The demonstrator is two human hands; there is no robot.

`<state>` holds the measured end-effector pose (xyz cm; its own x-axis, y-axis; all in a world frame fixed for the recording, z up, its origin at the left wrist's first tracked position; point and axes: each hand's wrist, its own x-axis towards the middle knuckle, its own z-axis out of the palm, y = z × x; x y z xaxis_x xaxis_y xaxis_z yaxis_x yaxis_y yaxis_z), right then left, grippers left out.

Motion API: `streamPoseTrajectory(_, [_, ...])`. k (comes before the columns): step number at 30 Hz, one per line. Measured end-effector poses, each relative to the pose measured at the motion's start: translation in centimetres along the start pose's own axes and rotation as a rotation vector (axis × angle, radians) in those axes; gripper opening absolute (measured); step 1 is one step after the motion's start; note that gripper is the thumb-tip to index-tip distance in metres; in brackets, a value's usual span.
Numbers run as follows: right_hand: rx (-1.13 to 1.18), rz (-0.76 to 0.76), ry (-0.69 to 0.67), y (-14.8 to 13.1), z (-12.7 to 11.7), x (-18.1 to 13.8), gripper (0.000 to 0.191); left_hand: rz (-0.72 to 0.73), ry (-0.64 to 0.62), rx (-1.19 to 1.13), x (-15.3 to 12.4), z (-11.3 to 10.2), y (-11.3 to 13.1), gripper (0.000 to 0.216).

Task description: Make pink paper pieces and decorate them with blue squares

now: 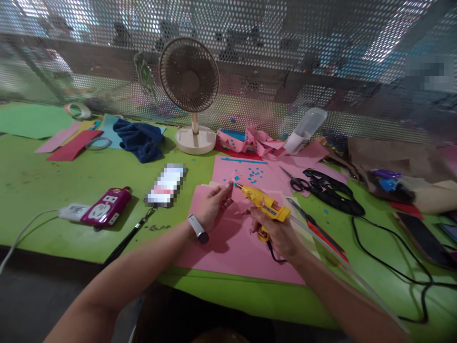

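Left fingertips: thumb and finger of the left hand (216, 205) pinch a thin pink strip (233, 176), its shape too small to make out.
Right grip: the right hand (273, 231) is wrapped around a yellow glue gun (262, 201).
Nozzle: points left, just beside the left fingertips; whether it touches the strip, I cannot tell.
Gun's rear: a long translucent stick (360, 281) runs back towards the lower right.
Under the hands: large pink paper (250, 259).
Just beyond: small blue pieces (254, 175) scattered on more pink paper, near a blue strip (243, 160).
Right side: a craft knife (326, 236) with an orange-red handle; farther out, dark scissors (299, 184).
Left side: a lit phone (166, 185) on the green table (35, 186).
Back: a fan (189, 78) before a perforated panel (264, 28).
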<state>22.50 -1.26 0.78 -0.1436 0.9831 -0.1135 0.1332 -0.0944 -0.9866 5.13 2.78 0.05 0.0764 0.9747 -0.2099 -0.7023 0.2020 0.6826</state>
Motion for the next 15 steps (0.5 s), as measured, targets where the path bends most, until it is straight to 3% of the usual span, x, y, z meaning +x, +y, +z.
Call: streamPoseTrajectory(15, [-0.013,0.004,0.003,0.04,0.0,0.01,0.038,-0.023,-0.017,0.038,-0.19,-0.13,0.07,0.029])
